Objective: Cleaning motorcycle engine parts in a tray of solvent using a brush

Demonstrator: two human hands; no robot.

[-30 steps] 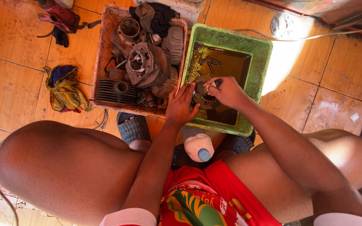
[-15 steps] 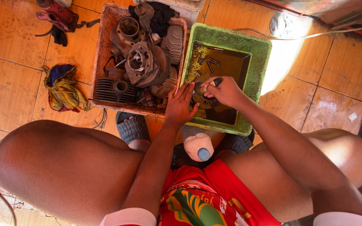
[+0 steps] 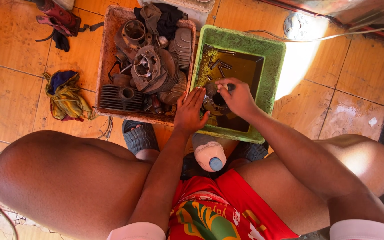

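The tiled floor (image 3: 14,102) fills the view, with the person crouched over it, knees at 8 and 4 o'clock. At 12 o'clock sits a rusty crate (image 3: 112,53) piled with finned engine parts (image 3: 150,69); touching its right side, at about 1 o'clock, is a green tub (image 3: 272,66) of dark, oily liquid with loose bolts (image 3: 218,66) lying in it. A crumpled rag (image 3: 65,95) lies at 10 o'clock, well apart from both. Near the centre, a round metal part (image 3: 216,104) rests in the tub's near end. The left hand (image 3: 191,113) lies spread and flat against the part's left edge, steadying it without gripping. The right hand (image 3: 238,98) is clenched on a small dark-handled tool (image 3: 229,87) pressed down onto the part. A white bottle (image 3: 210,156) stands between the feet at 6 o'clock. My judgement: the oily part could slip under the pressing tool, since the left hand only braces it; the tool could then skid into those fingers, or the liquid could slop over the tub's low near rim.
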